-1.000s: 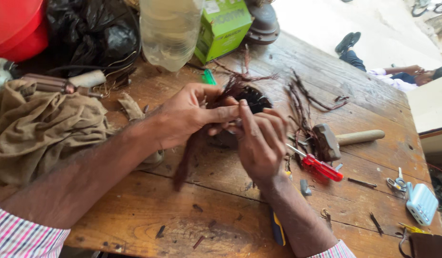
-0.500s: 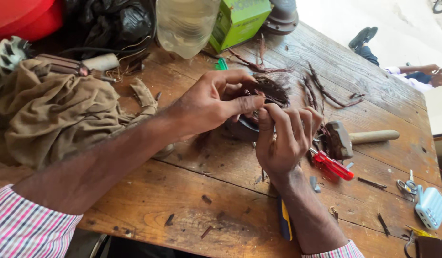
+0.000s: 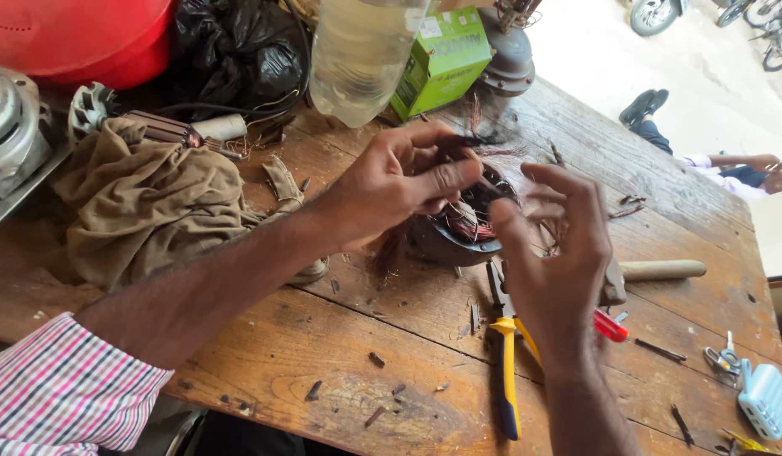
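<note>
**Two hands at a wound motor stator**

Head view: a round, dark metal stator [image 3: 446, 241] lies near the middle of the wooden bench [image 3: 340, 363], its copper windings [image 3: 469, 221] exposed on top. The left hand [image 3: 399, 181] reaches over it from the near-left edge, thumb and fingers pinched narrow on a strand of the wire. The right hand [image 3: 553, 245] hovers just beside the stator's right rim, fingers spread and loosely curled, holding nothing that I can make out.

The iron body looks heavy and stiff and is best gripped by its outer shell. The thin, springy wire probably kinks or snaps if tugged hard, so it wants a fingertip pinch close to the slot.

Yellow-handled pliers [image 3: 505, 363] lie toward the near edge, under the right wrist. A wooden-handled hammer [image 3: 657, 270] rests to the right, and a crumpled brown cloth [image 3: 146, 203] sits toward the left edge. A clear plastic bottle [image 3: 361, 55] and a green box [image 3: 442, 59] stand at the far edge. Bits of cut wire litter the boards.
</note>
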The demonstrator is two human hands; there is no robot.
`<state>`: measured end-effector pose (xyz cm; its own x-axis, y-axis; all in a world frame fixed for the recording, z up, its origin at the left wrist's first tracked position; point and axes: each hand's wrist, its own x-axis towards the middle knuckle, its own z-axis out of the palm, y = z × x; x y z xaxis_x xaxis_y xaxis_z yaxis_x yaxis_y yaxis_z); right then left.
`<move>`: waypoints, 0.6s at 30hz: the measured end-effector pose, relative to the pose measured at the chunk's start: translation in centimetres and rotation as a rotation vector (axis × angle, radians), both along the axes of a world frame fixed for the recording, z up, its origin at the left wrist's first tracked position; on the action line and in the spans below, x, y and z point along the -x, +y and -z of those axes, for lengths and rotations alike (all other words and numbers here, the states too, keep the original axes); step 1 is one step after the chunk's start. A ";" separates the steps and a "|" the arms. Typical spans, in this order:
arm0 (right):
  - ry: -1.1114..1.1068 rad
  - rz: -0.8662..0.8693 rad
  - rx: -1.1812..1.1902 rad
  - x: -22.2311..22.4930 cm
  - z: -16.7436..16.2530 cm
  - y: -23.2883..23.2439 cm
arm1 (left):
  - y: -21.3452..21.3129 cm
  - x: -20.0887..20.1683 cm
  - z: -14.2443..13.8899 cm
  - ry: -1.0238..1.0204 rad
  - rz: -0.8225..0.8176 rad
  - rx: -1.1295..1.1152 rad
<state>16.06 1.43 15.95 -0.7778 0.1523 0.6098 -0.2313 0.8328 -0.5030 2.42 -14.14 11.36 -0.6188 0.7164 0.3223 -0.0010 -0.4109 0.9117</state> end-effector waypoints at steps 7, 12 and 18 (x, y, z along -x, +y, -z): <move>0.251 0.068 -0.504 0.6 0.4 -1.1 | 0.1 -0.5 -0.1 -0.149 0.104 -0.100; 0.251 0.106 -0.645 0.3 1.1 -0.7 | -0.1 -0.9 -0.3 -0.103 0.105 -0.059; -0.183 0.036 0.085 0.2 0.2 -0.5 | -0.5 -0.9 -0.1 -0.011 0.131 -0.117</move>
